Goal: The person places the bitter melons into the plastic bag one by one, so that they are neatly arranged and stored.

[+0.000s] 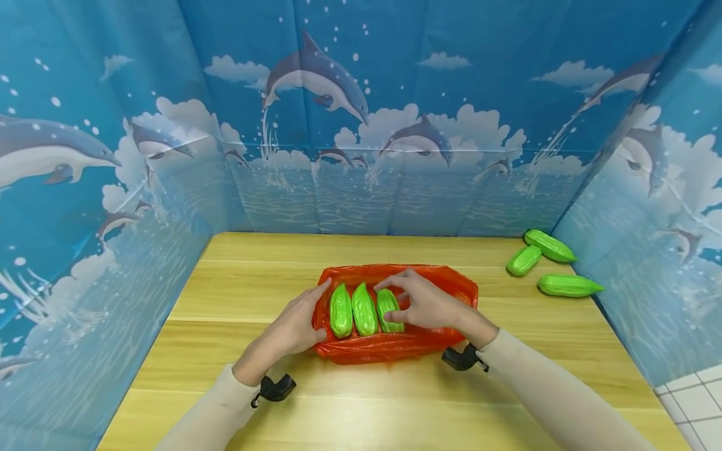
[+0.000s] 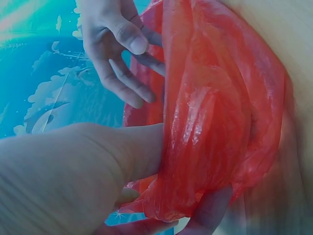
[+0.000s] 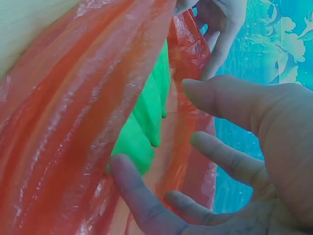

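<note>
A red plastic bag [image 1: 383, 349] lies on the table with its mouth spread wide. Inside it, at the left half, three ridged green gourds [image 1: 365, 311], pointed at one end, lie side by side. My left hand [image 1: 292, 326] holds the bag's left edge, the film between thumb and fingers in the left wrist view. Over the rightmost gourd [image 1: 387, 304] in the bag hovers my right hand [image 1: 431, 302], fingers spread. In the right wrist view one fingertip [image 3: 124, 166] is close to the end of a gourd [image 3: 134, 147]; whether it touches, I cannot tell.
Three more green gourds [image 1: 568, 285] lie at the table's back right corner. The wooden table [image 1: 237, 275] is bounded by a blue dolphin-print curtain [image 1: 372, 194] at the back and both sides. Each wrist carries a black camera mount [image 1: 276, 388].
</note>
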The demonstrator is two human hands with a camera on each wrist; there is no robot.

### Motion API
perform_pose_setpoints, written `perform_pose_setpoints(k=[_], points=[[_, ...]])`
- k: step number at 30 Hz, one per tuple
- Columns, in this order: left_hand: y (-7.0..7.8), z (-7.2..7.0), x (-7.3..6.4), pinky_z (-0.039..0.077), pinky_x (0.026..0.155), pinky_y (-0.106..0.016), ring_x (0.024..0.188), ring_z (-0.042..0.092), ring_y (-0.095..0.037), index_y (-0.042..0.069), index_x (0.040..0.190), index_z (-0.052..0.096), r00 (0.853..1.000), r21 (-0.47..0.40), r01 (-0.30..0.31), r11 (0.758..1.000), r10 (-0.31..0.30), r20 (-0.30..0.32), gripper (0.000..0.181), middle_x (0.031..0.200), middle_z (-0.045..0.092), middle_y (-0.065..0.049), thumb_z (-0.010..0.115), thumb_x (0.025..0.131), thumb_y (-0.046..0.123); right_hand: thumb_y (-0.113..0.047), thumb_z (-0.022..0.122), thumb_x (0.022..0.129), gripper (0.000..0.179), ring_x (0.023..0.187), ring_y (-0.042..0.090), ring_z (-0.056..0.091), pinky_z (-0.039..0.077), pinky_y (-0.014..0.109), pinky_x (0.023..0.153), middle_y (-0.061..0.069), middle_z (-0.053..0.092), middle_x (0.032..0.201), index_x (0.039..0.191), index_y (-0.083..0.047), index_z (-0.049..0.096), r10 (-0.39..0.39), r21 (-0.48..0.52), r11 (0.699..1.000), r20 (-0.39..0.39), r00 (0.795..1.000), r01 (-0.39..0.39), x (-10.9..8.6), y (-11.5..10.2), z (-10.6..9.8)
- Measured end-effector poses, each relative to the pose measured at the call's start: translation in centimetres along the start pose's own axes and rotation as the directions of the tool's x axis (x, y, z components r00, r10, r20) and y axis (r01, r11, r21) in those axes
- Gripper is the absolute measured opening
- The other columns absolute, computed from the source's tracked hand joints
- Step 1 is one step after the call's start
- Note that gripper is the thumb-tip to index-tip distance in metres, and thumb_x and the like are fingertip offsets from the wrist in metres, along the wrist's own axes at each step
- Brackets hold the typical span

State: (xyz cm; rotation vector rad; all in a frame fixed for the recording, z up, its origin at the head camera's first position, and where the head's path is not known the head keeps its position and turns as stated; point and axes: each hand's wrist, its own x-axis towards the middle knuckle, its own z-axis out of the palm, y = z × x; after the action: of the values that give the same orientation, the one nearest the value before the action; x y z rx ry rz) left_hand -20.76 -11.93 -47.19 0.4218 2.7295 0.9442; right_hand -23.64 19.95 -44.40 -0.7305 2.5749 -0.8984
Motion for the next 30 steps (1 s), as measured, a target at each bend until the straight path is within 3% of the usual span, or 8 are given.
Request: perform_pose_setpoints(k=[12,16,21,27,30], points=[[0.1,0.2,-0.1,0.049,0.132,-0.069,0.166,0.05,-0.05,0.015,0.186,0.033,1.0,-0.007,0.013,1.0,-0.014,-0.006,0.11,0.182,0.049,-0.023,0.091,0.093,0.0,-0.031,0.092,0.104,0.061,0.132,0.038,0.065,0.063,0.051,0.102,0.024,0.058,0.162,0.158,-0.013,0.071,0.046,-0.018,0.999,0.002,0.999,-0.046,-0.4,0.5,0.5],[0.2,0.2,-0.3,0.05,0.132,-0.069,0.166,0.05,-0.051,0.016,0.186,0.033,1.0,-0.004,0.012,1.0,-0.012,-0.008,0.11,0.182,0.048,-0.023,0.091,0.094,0.0,-0.031,0.092,0.103,0.062,0.139,0.042,0.067,0.065,0.057,0.11,0.025,0.056,0.163,0.158,-0.012,0.07,0.052,0.025,0.998,-0.001,0.999,-0.052,-0.5,0.4,0.9],[0.2,0.4,-0.4,0.048,0.133,-0.07,0.168,0.047,-0.052,0.017,0.186,0.032,1.0,-0.006,0.024,1.0,-0.024,-0.001,0.11,0.184,0.045,-0.023,0.09,0.095,-0.001,-0.027,0.091,0.105,0.062,0.138,0.048,0.074,0.068,0.058,0.11,0.027,0.055,0.161,0.16,-0.011,0.068,0.054,0.069,0.996,-0.009,0.998,-0.053,-1.0,0.5,1.1],[0.0,0.9,-0.3,0.046,0.134,-0.071,0.169,0.045,-0.052,0.019,0.186,0.032,0.999,-0.024,0.033,0.999,-0.033,0.007,0.11,0.185,0.044,-0.024,0.088,0.094,-0.001,-0.027,0.09,0.105,0.061,0.133,0.045,0.075,0.07,0.053,0.104,0.027,0.055,0.162,0.159,-0.011,0.068,0.041,0.054,0.998,-0.061,0.997,-0.038,-2.0,1.0,1.0],[-0.9,1.4,0.0,0.05,0.131,-0.069,0.166,0.049,-0.053,0.022,0.187,0.032,1.0,-0.02,-0.008,1.0,0.008,-0.001,0.111,0.182,0.047,-0.025,0.089,0.094,0.002,-0.026,0.089,0.106,0.06,0.134,0.044,0.074,0.071,0.052,0.103,0.026,0.054,0.163,0.159,-0.01,0.068,0.028,0.04,0.999,-0.095,0.995,-0.025,-2.5,1.2,0.8]])
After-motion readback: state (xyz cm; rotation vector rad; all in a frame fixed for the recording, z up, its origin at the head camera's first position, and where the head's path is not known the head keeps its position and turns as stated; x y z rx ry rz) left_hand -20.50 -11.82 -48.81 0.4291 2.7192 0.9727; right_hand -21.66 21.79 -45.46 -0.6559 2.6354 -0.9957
